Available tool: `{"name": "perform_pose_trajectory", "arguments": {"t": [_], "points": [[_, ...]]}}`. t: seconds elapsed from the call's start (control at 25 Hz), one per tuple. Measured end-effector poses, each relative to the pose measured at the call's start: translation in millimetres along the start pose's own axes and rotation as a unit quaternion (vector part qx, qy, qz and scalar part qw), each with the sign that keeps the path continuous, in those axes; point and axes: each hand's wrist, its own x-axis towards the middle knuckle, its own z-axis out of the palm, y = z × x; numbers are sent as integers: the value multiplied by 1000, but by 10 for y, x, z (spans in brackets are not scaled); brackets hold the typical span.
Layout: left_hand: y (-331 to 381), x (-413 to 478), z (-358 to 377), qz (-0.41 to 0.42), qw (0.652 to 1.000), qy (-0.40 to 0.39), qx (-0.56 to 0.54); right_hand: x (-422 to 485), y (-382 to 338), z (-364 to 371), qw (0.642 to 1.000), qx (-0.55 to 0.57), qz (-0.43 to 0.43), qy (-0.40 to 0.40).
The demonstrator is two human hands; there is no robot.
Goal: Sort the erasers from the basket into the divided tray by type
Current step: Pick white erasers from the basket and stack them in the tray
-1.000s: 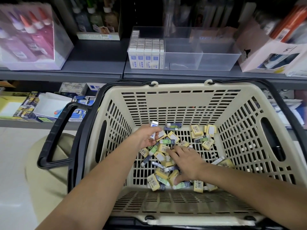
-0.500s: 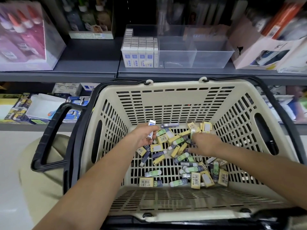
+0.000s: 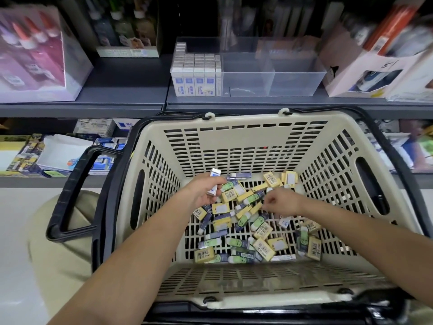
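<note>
Left hand (image 3: 203, 192) grips a white eraser (image 3: 214, 175); right hand (image 3: 282, 202) curls over erasers (image 3: 246, 221).

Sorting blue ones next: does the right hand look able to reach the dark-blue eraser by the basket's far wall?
Probably yes: the dark-blue eraser lies uncovered, the right hand near, nothing between them.

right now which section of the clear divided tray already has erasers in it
The leftmost section of the divided tray: it is packed with upright white-and-blue erasers, while the two sections to its right show none.
</note>
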Motion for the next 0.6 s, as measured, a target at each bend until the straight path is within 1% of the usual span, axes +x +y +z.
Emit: {"name": "perform_pose_trajectory", "arguments": {"t": [0.04, 0.08, 0.12, 0.16, 0.2, 0.24, 0.32, 0.36, 0.44, 0.52, 0.6], "points": [[1, 0, -1, 1, 1000, 1, 4, -7, 52, -58, 992, -124, 27, 24], [-2, -1, 1, 2, 1000, 2, 8, -34, 103, -91, 974, -213, 66, 28], [-6, 1, 7, 3, 1000, 2, 12, -67, 145, -105, 962, -255, 99, 13], [-7, 3, 13, 4, 1000, 1, 15, -90, 169, -94, 962, -246, 119, -13], [-10, 5, 19, 5, 1000, 0, 16, -88, 169, -65, 969, -212, 121, -37], [-10, 4, 17, 6, 1000, -1, 16, -76, 155, -26, 978, -176, 105, -47], [-14, 6, 9, 8, 1000, -3, 18, -35, 124, 81, 988, -141, 64, -26], [-18, 10, 7, 10, 1000, -4, 20, -29, 105, 160, 988, -147, 53, -13], [-28, 6, 3, 13, 1000, -8, 15, -12, 112, 296, 987, -148, 63, 20], [-38, -4, 3, 17, 1000, -23, 5, 19, 139, 350, 992, -94, 82, 35], [-60, -19, 24, 17, 999, -45, 9, 57, 159, 333, 994, -56, 84, 35]]}}
